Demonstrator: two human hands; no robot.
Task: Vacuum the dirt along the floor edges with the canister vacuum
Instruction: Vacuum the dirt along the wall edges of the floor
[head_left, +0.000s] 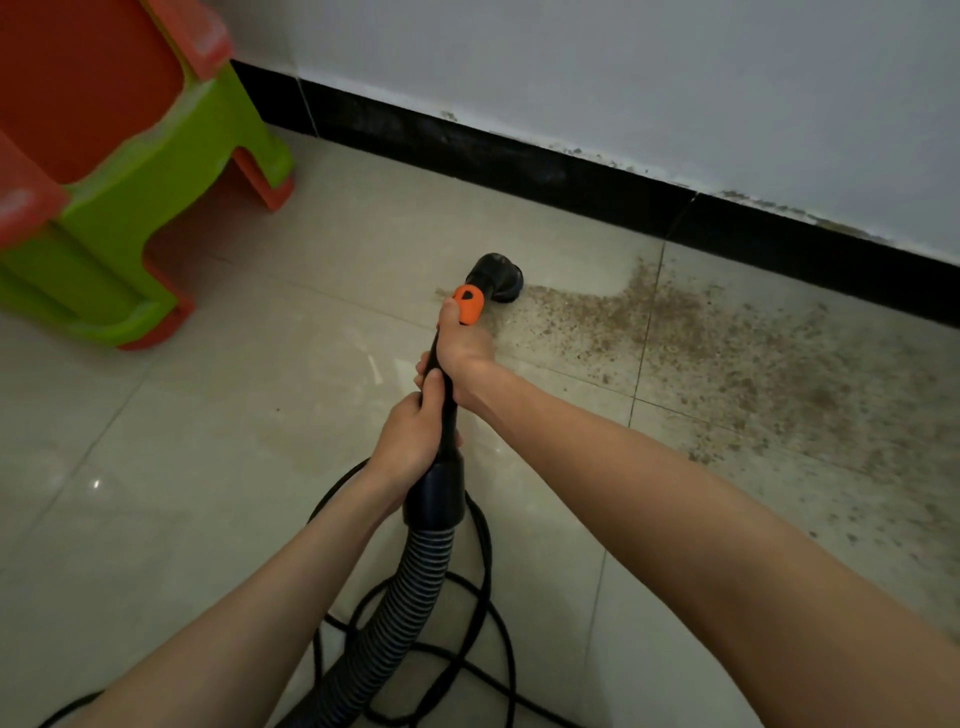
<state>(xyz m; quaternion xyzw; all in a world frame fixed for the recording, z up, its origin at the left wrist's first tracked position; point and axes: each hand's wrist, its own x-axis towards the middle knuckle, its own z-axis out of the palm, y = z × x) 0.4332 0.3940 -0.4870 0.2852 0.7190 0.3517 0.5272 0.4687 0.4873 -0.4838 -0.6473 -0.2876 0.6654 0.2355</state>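
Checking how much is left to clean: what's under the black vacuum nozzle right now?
The nozzle sits on the tile floor at the left edge of the brown dirt. Whatever lies directly beneath it is covered.

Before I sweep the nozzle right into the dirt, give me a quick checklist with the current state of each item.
1. Right hand grips the wand near the orange collar: ok.
2. Left hand grips the wand lower down: ok.
3. Nozzle at the left edge of the dirt patch: ok.
4. Path right along the black baseboard free of objects: ok.
5. Black cord looped under the hose, snag possible: not ok.
6. Suction running: cannot tell.
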